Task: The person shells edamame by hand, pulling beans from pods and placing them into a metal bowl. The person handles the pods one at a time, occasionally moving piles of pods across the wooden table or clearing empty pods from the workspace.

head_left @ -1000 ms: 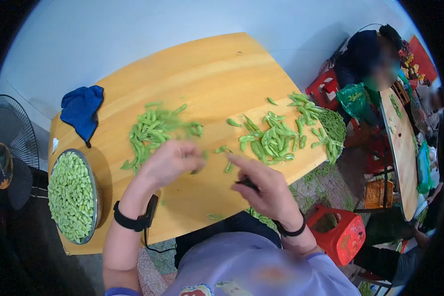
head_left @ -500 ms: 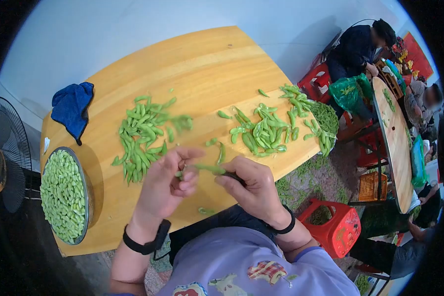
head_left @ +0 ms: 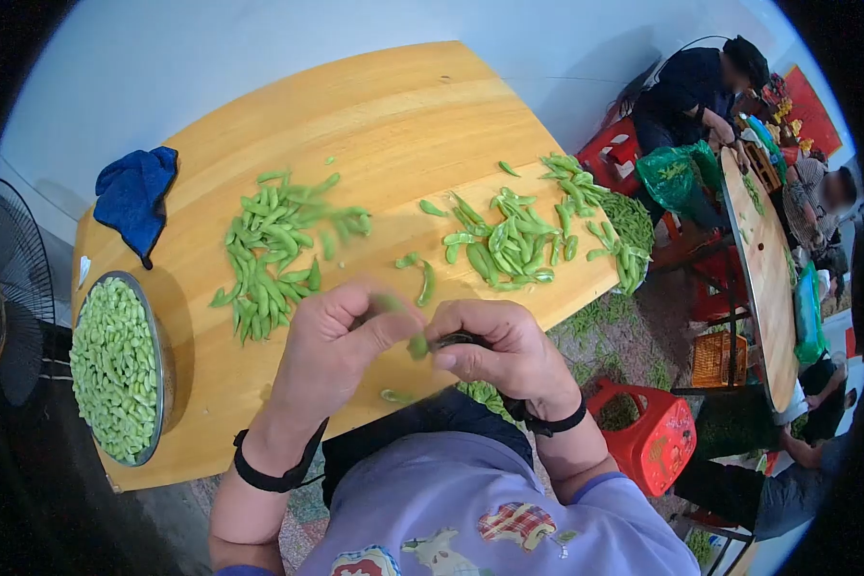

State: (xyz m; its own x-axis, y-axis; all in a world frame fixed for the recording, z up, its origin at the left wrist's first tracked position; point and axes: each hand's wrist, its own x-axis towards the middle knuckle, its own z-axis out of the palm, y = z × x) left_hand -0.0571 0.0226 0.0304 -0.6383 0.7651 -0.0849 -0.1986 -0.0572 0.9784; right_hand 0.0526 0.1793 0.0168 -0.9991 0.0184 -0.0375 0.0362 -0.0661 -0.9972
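Note:
My left hand (head_left: pixel 341 336) is closed, thumb against fingers, on a green bean pod (head_left: pixel 418 347) that is partly hidden and blurred by motion. My right hand (head_left: pixel 504 350) meets it at the pod's end, its fingers curled round a small dark tool (head_left: pixel 458 339) whose kind I cannot make out. Just beyond the hands, a heap of green pods (head_left: pixel 274 245) lies on the wooden table (head_left: pixel 355 106). A second pile of pods (head_left: pixel 509 245) is further right. One curved pod (head_left: pixel 425 283) lies between the piles, close to my fingers.
A metal bowl (head_left: pixel 162 384) full of shelled beans stands at the table's left edge, with a blue cloth (head_left: pixel 136 197) behind it and a fan (head_left: pixel 14 278) beside it. A red stool (head_left: pixel 658 442) stands at right. Other people sit round another table (head_left: pixel 763 288).
My left hand has closed and moved right, so both hands now meet at the pod. The pod stretched between them before is now mostly covered. The view has shifted slightly.

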